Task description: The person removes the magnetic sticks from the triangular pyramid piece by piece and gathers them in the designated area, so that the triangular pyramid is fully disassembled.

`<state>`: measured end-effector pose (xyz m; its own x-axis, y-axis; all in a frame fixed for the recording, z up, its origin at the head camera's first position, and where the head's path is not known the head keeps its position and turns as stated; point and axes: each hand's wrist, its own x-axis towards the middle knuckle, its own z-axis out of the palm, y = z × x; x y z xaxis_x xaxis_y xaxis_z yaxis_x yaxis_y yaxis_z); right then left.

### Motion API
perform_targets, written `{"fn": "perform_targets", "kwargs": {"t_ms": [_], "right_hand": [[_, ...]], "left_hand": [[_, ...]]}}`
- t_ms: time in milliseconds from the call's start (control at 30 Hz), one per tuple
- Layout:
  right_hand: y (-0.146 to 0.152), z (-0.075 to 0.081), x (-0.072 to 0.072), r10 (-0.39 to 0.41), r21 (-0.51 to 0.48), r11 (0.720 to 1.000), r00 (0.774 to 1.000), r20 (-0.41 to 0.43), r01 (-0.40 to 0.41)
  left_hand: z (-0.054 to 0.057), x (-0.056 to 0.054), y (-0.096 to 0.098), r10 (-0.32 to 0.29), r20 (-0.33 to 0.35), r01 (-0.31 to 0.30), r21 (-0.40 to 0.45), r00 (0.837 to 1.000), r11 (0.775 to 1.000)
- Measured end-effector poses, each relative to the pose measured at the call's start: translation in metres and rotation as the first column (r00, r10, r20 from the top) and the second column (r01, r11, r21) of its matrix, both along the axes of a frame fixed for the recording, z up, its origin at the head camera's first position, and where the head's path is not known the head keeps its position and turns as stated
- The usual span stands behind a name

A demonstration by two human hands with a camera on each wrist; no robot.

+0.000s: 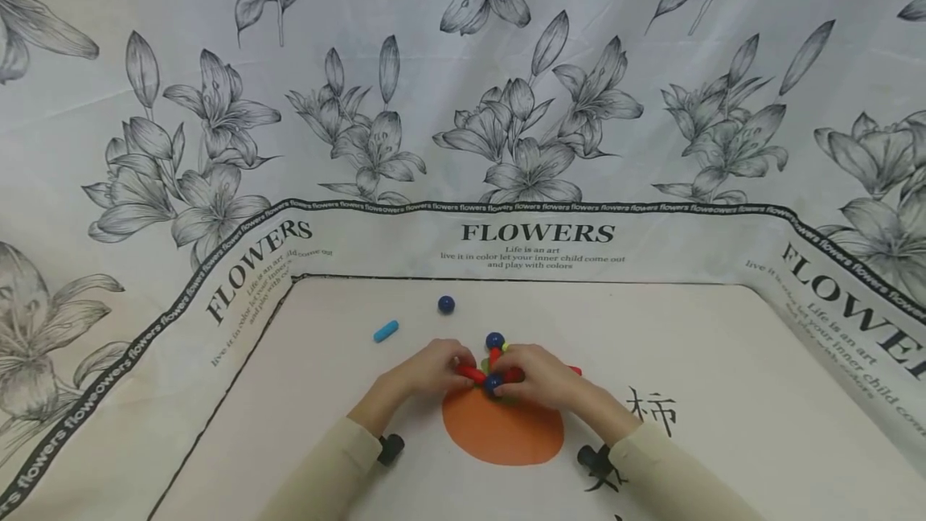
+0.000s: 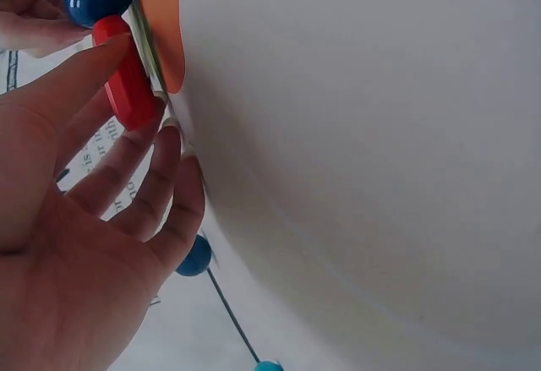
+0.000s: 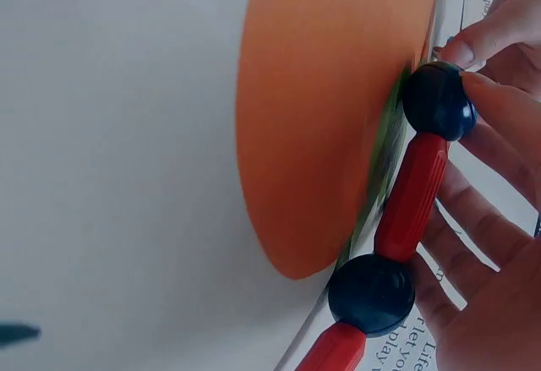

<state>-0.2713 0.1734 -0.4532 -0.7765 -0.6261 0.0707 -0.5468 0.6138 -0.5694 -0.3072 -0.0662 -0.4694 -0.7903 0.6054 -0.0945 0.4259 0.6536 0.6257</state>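
My left hand (image 1: 434, 366) pinches a red rod (image 2: 125, 75) between thumb and fingers, and its inner end meets a dark blue ball (image 1: 493, 384). My right hand (image 1: 538, 376) grips that ball from the other side, fingertips on its surface in the right wrist view. From the same ball (image 3: 439, 105), another red rod (image 3: 412, 198) runs along the right fingers to a second blue ball (image 3: 372, 295), where a further red rod (image 3: 334, 350) begins. In the head view a blue ball (image 1: 495, 341) tops a red rod just beyond the hands, partly hidden by the right hand.
A loose blue ball (image 1: 446, 305) and a light blue rod (image 1: 387, 331) lie farther back on the left. Under the hands the pale tabletop (image 1: 325, 392) has a printed orange fruit (image 1: 502, 428) and black characters (image 1: 653, 411). A flower-print cloth (image 1: 535, 143) rises behind.
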Motion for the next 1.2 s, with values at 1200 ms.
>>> {"fn": "perform_targets", "kwargs": {"t_ms": [1200], "right_hand": [[-0.0059,0.0021,0.0003,-0.023,0.024,0.999,0.999,-0.026,0.024]], "left_hand": [[0.0046,0.0015,-0.0037,0.078,0.062,-0.08,0.017,0.995,0.997]]}}
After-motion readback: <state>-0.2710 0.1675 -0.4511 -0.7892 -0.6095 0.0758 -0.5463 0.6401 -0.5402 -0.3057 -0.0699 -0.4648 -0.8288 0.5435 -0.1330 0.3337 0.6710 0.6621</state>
